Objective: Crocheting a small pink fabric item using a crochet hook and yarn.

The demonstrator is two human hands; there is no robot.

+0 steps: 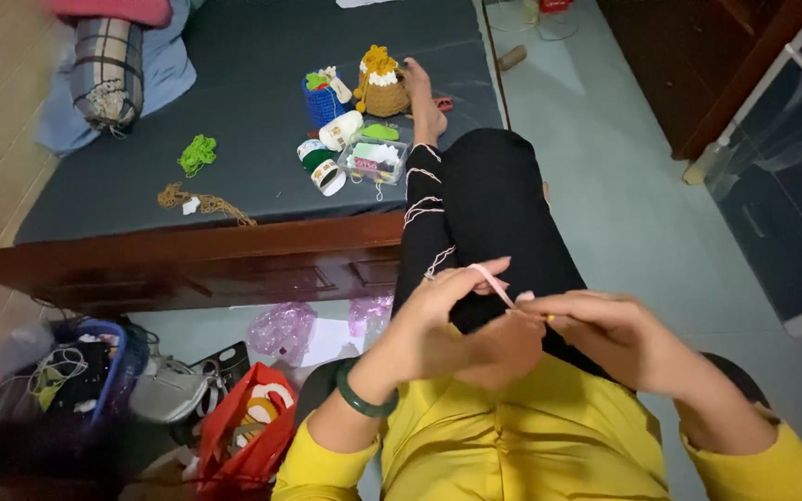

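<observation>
Pink yarn strand [492,280] pinched in left hand [438,320] fingers | right hand [596,329] fingers grip crochet hook [523,309] | bed [252,139] holds clear plastic box [375,160].

**Hands busy with pink yarn over the lap**

The left hand [443,306], a green bangle [364,401] on its wrist, pinches a pink strand [492,281] just beside the right hand [605,325], which grips what may be a crochet hook [548,318], too small to be sure. Pale yarn [424,209] trails along the black trouser leg [494,213] stretched onto the dark mattress [252,139], where a clear plastic box [373,160], a blue crocheted basket [324,100] and a brown crocheted pouch [382,85] sit close together.
</observation>
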